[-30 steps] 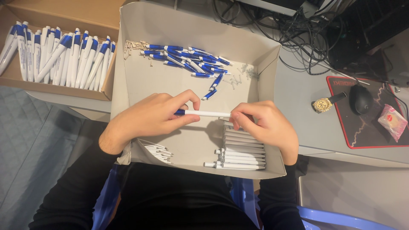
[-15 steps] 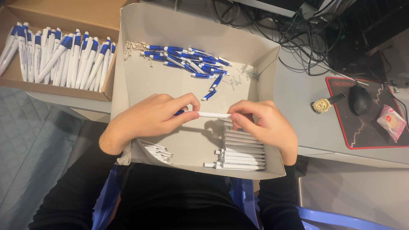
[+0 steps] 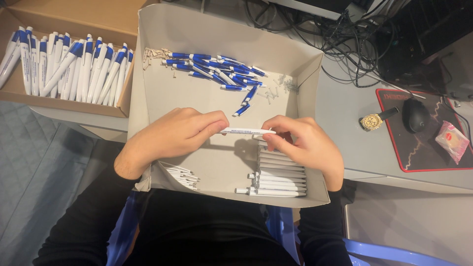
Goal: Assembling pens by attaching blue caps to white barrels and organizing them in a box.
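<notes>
Closest to the person, at the 6 o'clock edge of the grey cardboard tray [image 3: 157,98], white pen barrels [image 3: 278,177] lie stacked at about 5 o'clock, and a small bunch of thin white refills [image 3: 181,175] sits at about 7 o'clock.

In the middle, the left hand [image 3: 172,135] and the right hand [image 3: 305,145] are a little apart, and each pinches one end of the same white pen barrel [image 3: 246,131]. The barrel lies flat between them, just above the tray floor.

Farther away, near 12 o'clock in the tray, a pile of blue pen tops [image 3: 217,71] lies with tiny pale bits beside it.

At 10 o'clock, a brown cardboard box [image 3: 64,15] holds rows of finished blue and white pens [image 3: 69,69].

At 2 o'clock, on the grey desk [image 3: 345,143], a gold watch [image 3: 372,120] sits just beside a black mat with a red edge [image 3: 428,157]. A black mouse [image 3: 415,115] and a pink packet [image 3: 453,140] lie on the mat. Black cables [image 3: 340,34] are tangled behind.
</notes>
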